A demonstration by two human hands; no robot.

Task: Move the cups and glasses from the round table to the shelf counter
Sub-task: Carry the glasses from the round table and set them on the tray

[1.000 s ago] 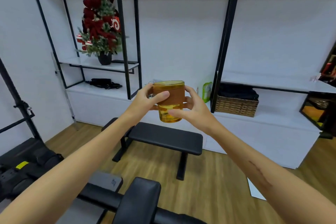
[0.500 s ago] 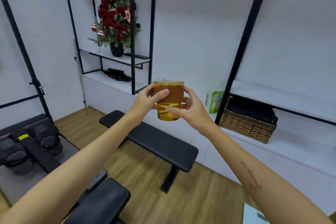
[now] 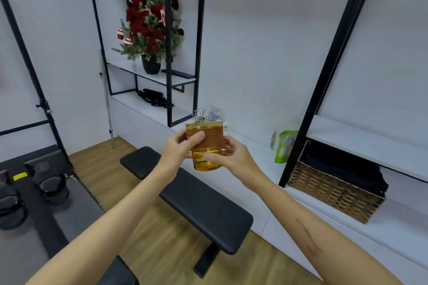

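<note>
Both arms are stretched out in front, and between them an amber glass [image 3: 205, 146] with a brown band round its upper half is held upright in the air. The left hand [image 3: 179, 149] wraps it from the left, thumb laid across the brown band; the right hand [image 3: 228, 154] closes on it from the right, thumb pressed against the clear amber lower part. Both hands are clamped on the glass — neither is loose.

The glass hangs above the far end of a black padded bench [image 3: 190, 194], not yet over the white counter [image 3: 252, 148] that runs along the wall behind it. Just past its rim, on that counter, stand a few clear glasses [image 3: 203, 114], too blurred to count.

Farther right on the counter sit a green packet [image 3: 284, 146] and a woven basket [image 3: 333, 194] — the basket holds something dark. On a shelf up left stands a small decorated tree [image 3: 150, 23] in a black pot.
</note>
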